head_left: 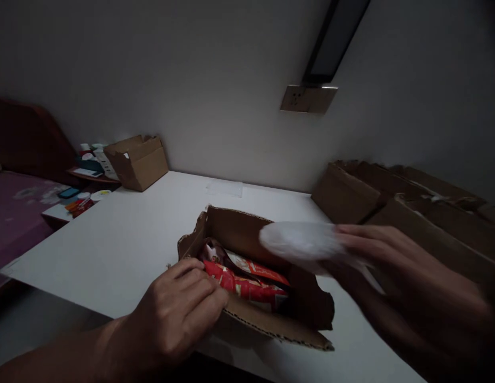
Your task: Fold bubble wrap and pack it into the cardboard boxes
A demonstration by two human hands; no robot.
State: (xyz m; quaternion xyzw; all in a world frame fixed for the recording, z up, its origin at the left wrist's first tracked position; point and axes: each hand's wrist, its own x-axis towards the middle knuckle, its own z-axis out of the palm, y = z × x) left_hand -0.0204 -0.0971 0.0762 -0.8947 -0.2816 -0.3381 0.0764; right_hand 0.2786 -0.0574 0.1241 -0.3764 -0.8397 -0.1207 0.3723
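Left hand (183, 306) clasps the carton (239, 226); right hand (407, 260) grips a white packet (297, 239) at the carton's right, seemingly mid-transfer, needing rim clearance next.

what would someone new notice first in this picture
Probably the red packets inside the open cardboard box, low in the middle of the view. Next, the whitish, blurred item in the right hand, by the box's far right side, and the left hand at its near left edge.

Wall socket (309, 99) below dark-framed panel (337, 40)
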